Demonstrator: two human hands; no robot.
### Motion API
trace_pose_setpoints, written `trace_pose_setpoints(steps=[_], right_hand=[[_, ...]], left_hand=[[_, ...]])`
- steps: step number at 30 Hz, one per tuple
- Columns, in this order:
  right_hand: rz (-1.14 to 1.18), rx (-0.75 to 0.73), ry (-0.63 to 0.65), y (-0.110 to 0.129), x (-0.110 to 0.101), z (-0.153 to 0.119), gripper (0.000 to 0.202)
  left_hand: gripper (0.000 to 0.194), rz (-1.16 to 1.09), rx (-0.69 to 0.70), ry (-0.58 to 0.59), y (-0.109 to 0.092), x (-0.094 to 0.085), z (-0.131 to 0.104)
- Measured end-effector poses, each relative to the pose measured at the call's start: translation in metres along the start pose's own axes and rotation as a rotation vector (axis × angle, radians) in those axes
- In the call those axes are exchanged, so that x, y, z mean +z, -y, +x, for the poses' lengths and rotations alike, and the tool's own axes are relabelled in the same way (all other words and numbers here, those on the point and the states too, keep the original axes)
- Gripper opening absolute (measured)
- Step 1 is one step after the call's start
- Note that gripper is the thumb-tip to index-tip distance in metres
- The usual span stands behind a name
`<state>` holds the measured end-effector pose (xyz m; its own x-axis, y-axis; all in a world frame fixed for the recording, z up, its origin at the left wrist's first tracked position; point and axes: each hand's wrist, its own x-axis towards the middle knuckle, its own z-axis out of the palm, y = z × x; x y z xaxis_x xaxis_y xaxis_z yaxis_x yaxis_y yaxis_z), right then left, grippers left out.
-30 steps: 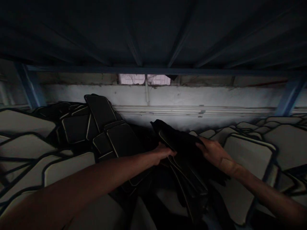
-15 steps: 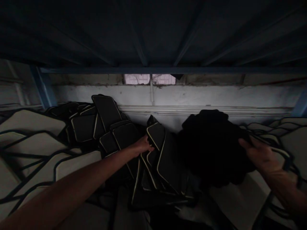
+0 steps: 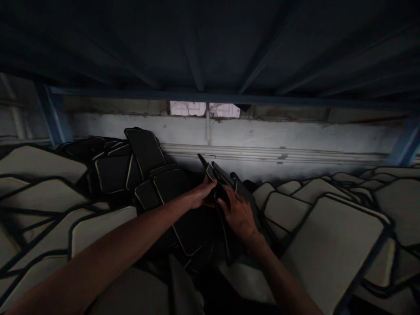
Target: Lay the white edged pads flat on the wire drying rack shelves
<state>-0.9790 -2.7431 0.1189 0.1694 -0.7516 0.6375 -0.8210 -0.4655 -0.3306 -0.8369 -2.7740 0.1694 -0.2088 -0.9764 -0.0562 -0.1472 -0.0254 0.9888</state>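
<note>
Several dark floor mats [image 3: 246, 192] with thin edging stand bunched on edge in the middle of the pile. My left hand [image 3: 202, 193] is closed on their left edge, its fingers partly hidden by the mats. My right hand [image 3: 239, 214] lies against the same bunch, its fingers bent over the edges and gripping from the right. Both hands are close together. Just left of them lie more black mats with pale edging [image 3: 175, 186], one [image 3: 146, 153] leaning up at the back.
Pale mats with dark borders lie heaped at left [image 3: 46, 197] and right [image 3: 334, 236]. A blue metal frame [image 3: 197, 96] spans low overhead, with posts at left [image 3: 52, 118] and right [image 3: 407, 140]. Behind is a white wall [image 3: 183, 131] with pipes along its base.
My right hand has come left from the right side to the middle bunch. The large black stack it held is no longer seen there; pale mats show instead. The middle mats now stand more upright.
</note>
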Motion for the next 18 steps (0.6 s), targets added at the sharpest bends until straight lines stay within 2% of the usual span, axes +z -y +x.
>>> trace_pose_setpoints(steps=[2,5,7,12,15,18], right_hand=[[0.065,0.035,0.011,-0.003,0.005,0.002,0.058],[0.164,0.097,0.053,-0.011,0.003,0.011,0.067],[0.201,0.089,0.102,-0.012,-0.003,0.02,0.064],[0.24,0.0,0.209,-0.01,-0.026,0.05,0.065],[0.281,-0.055,0.298,-0.019,-0.041,0.071,0.062],[0.293,-0.07,0.332,-0.032,-0.049,0.09,0.048]], left_hand=[[0.03,-0.049,0.02,0.025,0.003,-0.002,0.0],[0.042,-0.064,0.059,0.034,0.004,-0.006,0.003],[0.052,-0.041,0.098,0.03,0.003,-0.006,0.007],[0.058,0.072,0.189,0.064,-0.003,-0.001,0.02],[0.065,0.123,0.215,0.109,-0.007,0.003,0.031],[0.067,0.162,0.197,0.124,-0.011,0.011,0.045]])
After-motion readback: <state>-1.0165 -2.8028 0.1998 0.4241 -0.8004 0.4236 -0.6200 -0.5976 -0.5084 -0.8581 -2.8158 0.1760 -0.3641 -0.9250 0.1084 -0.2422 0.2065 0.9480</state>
